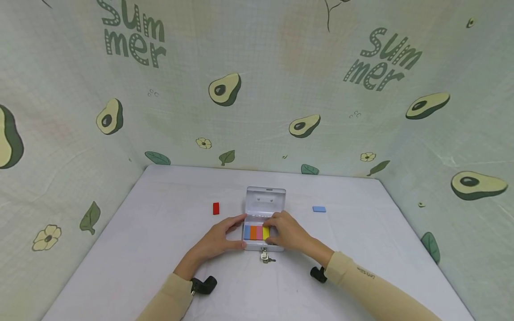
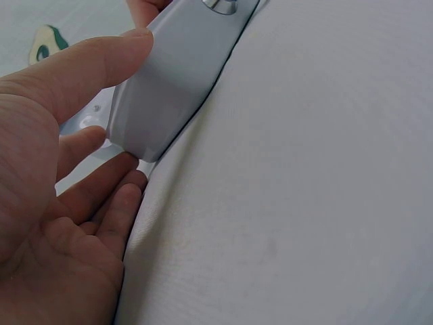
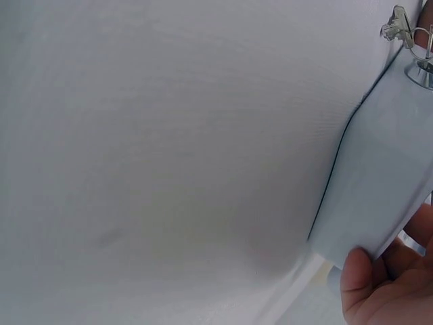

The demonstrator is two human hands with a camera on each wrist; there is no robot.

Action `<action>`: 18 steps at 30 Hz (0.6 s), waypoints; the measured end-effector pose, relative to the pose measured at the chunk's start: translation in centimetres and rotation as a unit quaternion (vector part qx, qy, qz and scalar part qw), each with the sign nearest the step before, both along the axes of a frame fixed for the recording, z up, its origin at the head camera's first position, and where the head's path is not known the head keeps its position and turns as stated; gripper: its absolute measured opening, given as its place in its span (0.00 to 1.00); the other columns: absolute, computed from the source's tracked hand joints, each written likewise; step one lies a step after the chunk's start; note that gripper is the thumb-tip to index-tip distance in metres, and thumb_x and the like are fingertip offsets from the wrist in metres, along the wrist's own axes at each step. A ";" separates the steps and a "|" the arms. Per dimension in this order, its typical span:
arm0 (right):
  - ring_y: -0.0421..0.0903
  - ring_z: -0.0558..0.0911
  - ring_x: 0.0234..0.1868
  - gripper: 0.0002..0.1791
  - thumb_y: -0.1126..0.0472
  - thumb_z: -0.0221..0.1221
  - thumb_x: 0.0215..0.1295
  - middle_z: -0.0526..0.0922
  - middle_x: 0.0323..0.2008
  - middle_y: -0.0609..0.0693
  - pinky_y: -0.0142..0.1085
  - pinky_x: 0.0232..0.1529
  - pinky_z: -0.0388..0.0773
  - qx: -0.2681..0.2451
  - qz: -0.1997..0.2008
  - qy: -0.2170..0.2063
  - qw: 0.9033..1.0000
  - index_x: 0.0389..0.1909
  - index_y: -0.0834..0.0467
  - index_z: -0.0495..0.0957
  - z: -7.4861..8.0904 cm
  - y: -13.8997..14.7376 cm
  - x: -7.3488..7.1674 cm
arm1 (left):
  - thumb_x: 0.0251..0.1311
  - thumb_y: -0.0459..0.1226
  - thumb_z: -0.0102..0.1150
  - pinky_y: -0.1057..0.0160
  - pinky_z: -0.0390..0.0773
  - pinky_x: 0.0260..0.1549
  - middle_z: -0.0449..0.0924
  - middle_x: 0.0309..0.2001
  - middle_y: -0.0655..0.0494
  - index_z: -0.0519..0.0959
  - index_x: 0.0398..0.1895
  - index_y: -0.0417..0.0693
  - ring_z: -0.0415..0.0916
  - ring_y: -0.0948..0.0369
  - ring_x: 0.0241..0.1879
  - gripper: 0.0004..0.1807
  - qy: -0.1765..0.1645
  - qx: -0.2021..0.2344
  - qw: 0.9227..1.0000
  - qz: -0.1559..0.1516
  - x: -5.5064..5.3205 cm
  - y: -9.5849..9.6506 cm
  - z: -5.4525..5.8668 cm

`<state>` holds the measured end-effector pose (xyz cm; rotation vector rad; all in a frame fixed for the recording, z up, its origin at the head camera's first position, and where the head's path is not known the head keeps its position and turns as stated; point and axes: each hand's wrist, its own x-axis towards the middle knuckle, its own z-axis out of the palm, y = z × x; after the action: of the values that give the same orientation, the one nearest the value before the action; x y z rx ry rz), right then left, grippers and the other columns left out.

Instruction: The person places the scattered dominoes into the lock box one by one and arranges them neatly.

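A small silver metal box (image 1: pixel 265 203) with its hinged lid raised stands in the middle of the table. Inside it, a blue block (image 1: pixel 246 232), an orange block (image 1: pixel 253 232), a pink block (image 1: pixel 259 232) and a yellow block (image 1: pixel 266 233) lie side by side from the left. My left hand (image 1: pixel 218 236) holds the box's left side, its thumb at the front corner and a finger toward the back. With thumb and index finger, my right hand (image 1: pixel 290 231) pinches the yellow block at its near and far ends. Keys (image 1: pixel 266 257) hang from the front lock.
A red block (image 1: pixel 216 208) lies on the white tabletop (image 1: pixel 168 200) to the box's back left. Toward the back right is another light-blue block (image 1: pixel 319 209). A printed curtain (image 1: pixel 261 133) encloses the table's back and sides.
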<state>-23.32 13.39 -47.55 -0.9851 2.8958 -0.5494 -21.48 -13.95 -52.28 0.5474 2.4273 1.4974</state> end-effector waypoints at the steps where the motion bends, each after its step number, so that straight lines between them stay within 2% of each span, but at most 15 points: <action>1: 0.44 0.74 0.45 0.20 0.56 0.79 0.59 0.86 0.44 0.49 0.37 0.44 0.78 0.001 0.001 0.000 1.000 0.51 0.57 0.90 0.0 0.0 0.0 | 0.60 0.52 0.77 0.43 0.67 0.75 0.67 0.79 0.55 0.66 0.82 0.61 0.66 0.49 0.77 0.47 0.000 0.000 1.000 0.000 0.0 0.0 0.0; 8: 0.46 0.76 0.47 0.21 0.56 0.79 0.59 0.86 0.46 0.50 0.40 0.48 0.80 0.002 0.012 -0.002 1.000 0.53 0.57 0.89 0.1 0.2 0.0 | 0.60 0.51 0.77 0.43 0.67 0.75 0.67 0.79 0.55 0.66 0.82 0.61 0.66 0.49 0.77 0.47 0.002 0.000 1.000 0.000 0.1 0.0 0.1; 18: 0.48 0.80 0.52 0.22 0.60 0.77 0.61 0.86 0.50 0.52 0.45 0.56 0.84 -0.020 0.042 -0.013 0.999 0.56 0.59 0.87 0.8 1.0 0.2 | 0.60 0.52 0.77 0.44 0.67 0.76 0.67 0.79 0.56 0.65 0.82 0.62 0.66 0.50 0.77 0.47 0.002 -0.003 1.000 0.002 0.1 0.0 0.1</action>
<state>-23.17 14.43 -46.75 -1.0897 2.8172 -0.6134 -21.40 -13.97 -52.20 0.5458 2.4376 1.4905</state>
